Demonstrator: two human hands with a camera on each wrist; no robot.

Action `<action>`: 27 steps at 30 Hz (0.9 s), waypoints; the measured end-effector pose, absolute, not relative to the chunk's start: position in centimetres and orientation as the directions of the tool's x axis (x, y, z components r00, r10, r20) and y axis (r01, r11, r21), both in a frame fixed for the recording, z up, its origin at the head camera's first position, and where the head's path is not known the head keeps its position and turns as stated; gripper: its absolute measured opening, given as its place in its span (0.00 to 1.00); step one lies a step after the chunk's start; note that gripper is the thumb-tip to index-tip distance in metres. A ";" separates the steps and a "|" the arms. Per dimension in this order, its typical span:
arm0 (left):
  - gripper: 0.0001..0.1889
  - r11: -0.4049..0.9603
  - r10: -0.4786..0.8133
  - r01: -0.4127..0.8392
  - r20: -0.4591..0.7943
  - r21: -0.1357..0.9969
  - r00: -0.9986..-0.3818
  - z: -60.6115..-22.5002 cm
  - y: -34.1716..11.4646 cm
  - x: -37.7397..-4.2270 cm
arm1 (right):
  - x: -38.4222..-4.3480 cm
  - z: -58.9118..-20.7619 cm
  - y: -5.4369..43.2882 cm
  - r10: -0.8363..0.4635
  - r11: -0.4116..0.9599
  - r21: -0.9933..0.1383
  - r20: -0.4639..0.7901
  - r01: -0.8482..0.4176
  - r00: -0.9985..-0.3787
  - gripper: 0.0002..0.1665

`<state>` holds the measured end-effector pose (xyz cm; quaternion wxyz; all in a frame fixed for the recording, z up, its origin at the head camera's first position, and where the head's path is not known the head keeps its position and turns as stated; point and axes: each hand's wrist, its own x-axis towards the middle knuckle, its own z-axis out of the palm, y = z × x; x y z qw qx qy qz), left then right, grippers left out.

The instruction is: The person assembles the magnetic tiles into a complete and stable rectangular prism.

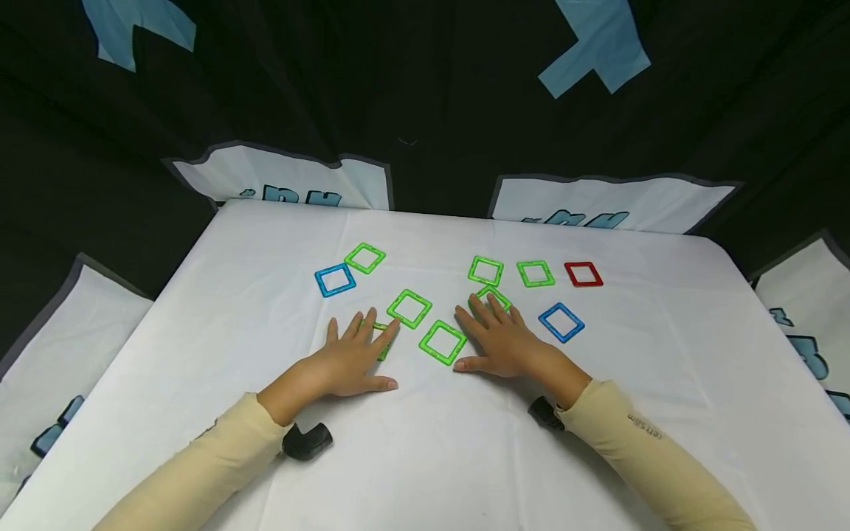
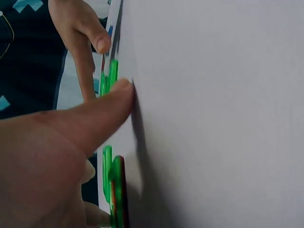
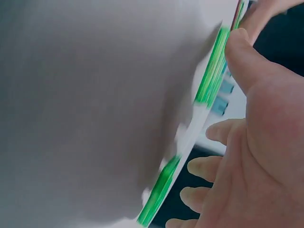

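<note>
My left hand (image 1: 345, 363) is spread palm down with its fingers over a green square frame tile (image 1: 383, 352), partly hidden beneath them. In the left wrist view, green tile edges (image 2: 107, 173) lie close under that hand, one with a dark red edge beside it. My right hand (image 1: 502, 343) also spreads its fingers, tips over another green square tile (image 1: 506, 301); its thumb lies beside the nearest central green tile (image 1: 425, 347). Neither hand grips anything. Whether the fingers touch the tiles I cannot tell. A further green tile (image 1: 395, 308) lies between the hands.
Farther back on the white table (image 1: 425, 457) are a blue tile (image 1: 322, 284) and a green tile (image 1: 352, 251) at left. To the right lie green tiles (image 1: 485, 259), (image 1: 535, 285) a red tile (image 1: 584, 285) and another blue tile (image 1: 550, 328). A black curtain (image 1: 438, 96) hangs behind.
</note>
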<state>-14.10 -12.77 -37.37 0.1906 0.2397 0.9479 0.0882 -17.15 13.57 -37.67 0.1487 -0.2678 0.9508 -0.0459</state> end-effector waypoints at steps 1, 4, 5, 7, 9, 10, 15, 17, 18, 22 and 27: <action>0.47 0.870 0.487 0.424 -0.315 0.251 -0.815 -37.3 -12.6 -14.0 | -16.9 -37.6 13.3 -0.533 0.846 -0.172 -0.257 -0.505 -0.806 0.53; 0.45 0.876 0.479 0.425 -0.306 0.227 -0.823 -37.3 -12.2 -13.8 | -16.4 -37.6 12.3 -0.550 0.835 -0.176 -0.258 -0.521 -0.794 0.53; 0.44 0.877 0.478 0.426 -0.301 0.223 -0.825 -37.2 -12.1 -13.7 | -16.3 -37.6 12.0 -0.552 0.834 -0.172 -0.259 -0.525 -0.793 0.53; 0.42 0.879 0.474 0.427 -0.296 0.212 -0.829 -37.2 -11.9 -13.6 | -16.1 -37.7 11.5 -0.556 0.831 -0.167 -0.257 -0.530 -0.790 0.53; 0.41 0.880 0.472 0.429 -0.293 0.202 -0.831 -37.2 -11.7 -13.5 | -16.0 -37.8 11.1 -0.560 0.829 -0.163 -0.253 -0.535 -0.789 0.53; 0.40 0.881 0.472 0.431 -0.292 0.197 -0.832 -37.1 -11.7 -13.5 | -16.0 -37.8 10.9 -0.559 0.829 -0.163 -0.253 -0.535 -0.790 0.52; 0.36 0.878 0.478 0.445 -0.297 0.175 -0.827 -37.0 -11.5 -13.4 | -15.9 -37.8 10.4 -0.562 0.827 -0.161 -0.245 -0.539 -0.790 0.51; 0.35 0.875 0.484 0.457 -0.296 0.160 -0.823 -36.9 -11.4 -13.3 | -15.9 -37.8 10.3 -0.564 0.826 -0.145 -0.239 -0.545 -0.790 0.49; 0.34 0.874 0.486 0.462 -0.295 0.152 -0.823 -36.9 -11.4 -13.3 | -15.8 -37.7 10.2 -0.566 0.824 -0.135 -0.236 -0.550 -0.790 0.48; 0.31 0.866 0.500 0.487 -0.251 0.115 -0.829 -36.9 -11.2 -13.2 | -15.7 -37.6 10.2 -0.577 0.816 -0.111 -0.218 -0.568 -0.787 0.43; 0.30 0.847 0.531 0.527 -0.153 0.073 -0.833 -37.2 -10.9 -13.1 | -15.3 -37.7 10.6 -0.603 0.798 -0.110 -0.189 -0.593 -0.775 0.38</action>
